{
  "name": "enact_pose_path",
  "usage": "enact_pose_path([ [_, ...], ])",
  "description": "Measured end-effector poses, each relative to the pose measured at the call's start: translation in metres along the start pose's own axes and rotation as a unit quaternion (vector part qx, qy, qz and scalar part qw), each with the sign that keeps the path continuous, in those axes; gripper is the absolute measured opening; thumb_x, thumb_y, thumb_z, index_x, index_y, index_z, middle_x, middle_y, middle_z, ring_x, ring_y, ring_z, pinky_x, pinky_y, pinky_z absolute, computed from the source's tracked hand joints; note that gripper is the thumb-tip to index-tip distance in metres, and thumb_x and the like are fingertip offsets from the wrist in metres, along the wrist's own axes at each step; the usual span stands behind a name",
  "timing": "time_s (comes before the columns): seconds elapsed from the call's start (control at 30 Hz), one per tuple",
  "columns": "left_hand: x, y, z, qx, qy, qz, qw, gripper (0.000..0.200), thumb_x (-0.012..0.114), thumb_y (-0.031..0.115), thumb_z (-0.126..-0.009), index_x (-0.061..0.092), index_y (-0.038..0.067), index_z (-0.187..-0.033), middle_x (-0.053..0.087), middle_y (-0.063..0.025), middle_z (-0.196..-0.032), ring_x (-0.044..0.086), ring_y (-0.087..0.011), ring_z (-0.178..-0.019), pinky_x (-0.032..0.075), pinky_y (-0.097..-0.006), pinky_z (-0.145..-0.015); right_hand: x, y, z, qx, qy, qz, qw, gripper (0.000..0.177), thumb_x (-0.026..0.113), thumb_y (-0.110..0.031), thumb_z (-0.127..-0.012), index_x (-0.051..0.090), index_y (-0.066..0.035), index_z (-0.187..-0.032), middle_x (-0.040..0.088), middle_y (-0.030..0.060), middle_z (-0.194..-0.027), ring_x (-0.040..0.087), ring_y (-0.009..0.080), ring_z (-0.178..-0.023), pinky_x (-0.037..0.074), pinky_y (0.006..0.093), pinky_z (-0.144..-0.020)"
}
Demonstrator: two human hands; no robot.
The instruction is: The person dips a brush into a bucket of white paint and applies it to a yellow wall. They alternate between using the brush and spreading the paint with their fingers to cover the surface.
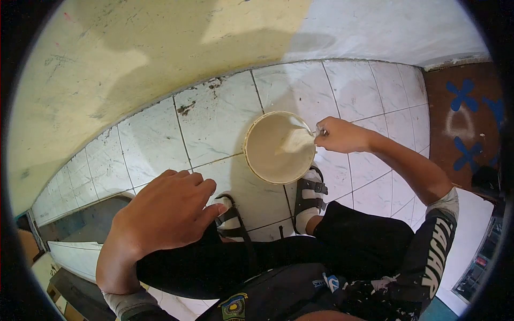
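Head view: a pale round bucket (265,143) is seen standing upright on the white tiled floor (214,115), with its open mouth turned up toward the camera. The right hand (340,135) is held at the bucket's right rim, fingers closed tightly around the near end of a flat, pale blade (294,143); the handle is hidden inside the grip. From that grip the blade is extended leftward and slightly down, across the rim and into the bucket. Its long axis is thus laid from the right rim toward the bucket's centre. The blade is taken to be that of a scraper or putty knife. Its colour is so close to the bucket's interior that this cannot be confirmed, nor can it be told whether the tip touches the inner wall. The left hand (166,214) is placed well apart from the bucket, to its lower left. It is laid palm down on the black trouser leg (214,265), fingers loosely curled and nothing gripped. The right hand is the nearer one by a clear margin. The right sandal (310,195) is set just below the bucket, at or against its rim. A cream-coloured wall (134,53) rises beyond the bucket.
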State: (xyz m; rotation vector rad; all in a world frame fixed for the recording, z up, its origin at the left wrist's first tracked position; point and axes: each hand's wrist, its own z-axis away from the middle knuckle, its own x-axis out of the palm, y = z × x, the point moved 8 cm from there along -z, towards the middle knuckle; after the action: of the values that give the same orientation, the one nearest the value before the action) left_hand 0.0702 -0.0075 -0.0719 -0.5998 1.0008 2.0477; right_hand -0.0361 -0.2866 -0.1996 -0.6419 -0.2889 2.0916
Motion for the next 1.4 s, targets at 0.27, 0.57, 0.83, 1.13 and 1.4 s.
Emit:
enact_pose_path([
  [0.27, 0.001, -0.003, -0.001, -0.016, -0.016, -0.008, 1.0, 0.034, 0.059, 0.035, -0.102, 0.064, 0.002, -0.104, 0.065, -0.0166, -0.094, 0.063, -0.0361, -0.095, 0.048, -0.0455, -0.088, 0.0, -0.002, 0.003, 0.018, 0.025, 0.052, 0.998, 0.045, 0.061, -0.029, -0.088, 0.064, 0.014, -0.099, 0.069, 0.026, -0.084, 0.069, 0.0325, -0.078, 0.053, 0.0432, -0.071],
  [0.57, 0.001, -0.002, -0.005, -0.003, -0.008, -0.005, 1.0, 0.036, 0.059, 0.036, -0.102, 0.064, 0.001, -0.105, 0.066, -0.0173, -0.094, 0.063, -0.0369, -0.095, 0.048, -0.0464, -0.088, 0.026, -0.04, -0.003, -0.132, 0.108, 0.231, 0.958, 0.032, 0.059, -0.021, -0.089, 0.063, 0.01, -0.098, 0.067, 0.0312, -0.084, 0.069, 0.0458, -0.089, 0.054, 0.0503, -0.078],
  [0.83, 0.014, 0.007, -0.021, -0.006, 0.035, 0.175, 0.984, 0.035, 0.059, 0.034, -0.103, 0.064, -0.001, -0.104, 0.071, -0.0217, -0.094, 0.07, -0.0363, -0.086, 0.054, -0.0444, -0.075, 0.023, -0.037, 0.008, -0.021, 0.026, -0.055, 0.998, 0.034, 0.055, -0.021, -0.096, 0.06, 0.012, -0.105, 0.07, 0.0224, -0.086, 0.071, 0.03, -0.079, 0.056, 0.0437, -0.069],
  [1.13, 0.091, 0.044, -0.063, -0.072, -0.137, 0.575, 0.803, 0.057, 0.051, 0.048, -0.106, 0.059, -0.008, -0.119, 0.07, -0.0189, -0.104, 0.073, -0.0251, -0.095, 0.058, -0.0357, -0.084, 0.093, -0.036, 0.058, 0.024, -0.152, -0.467, 0.871, 0.031, 0.056, -0.014, -0.102, 0.058, 0.008, -0.123, 0.068, 0.0122, -0.102, 0.067, 0.0183, -0.091, 0.054, 0.0359, -0.079],
  [1.4, 0.099, 0.066, -0.066, -0.087, -0.164, 0.706, 0.683, 0.051, 0.055, 0.046, -0.105, 0.063, -0.004, -0.114, 0.07, -0.0107, -0.104, 0.073, -0.0182, -0.094, 0.058, -0.0277, -0.083, 0.124, -0.044, 0.055, -0.031, -0.175, -0.514, 0.839, 0.034, 0.057, -0.02, -0.105, 0.058, 0.006, -0.127, 0.068, 0.0119, -0.111, 0.065, 0.0217, -0.098, 0.05, 0.0386, -0.092],
])
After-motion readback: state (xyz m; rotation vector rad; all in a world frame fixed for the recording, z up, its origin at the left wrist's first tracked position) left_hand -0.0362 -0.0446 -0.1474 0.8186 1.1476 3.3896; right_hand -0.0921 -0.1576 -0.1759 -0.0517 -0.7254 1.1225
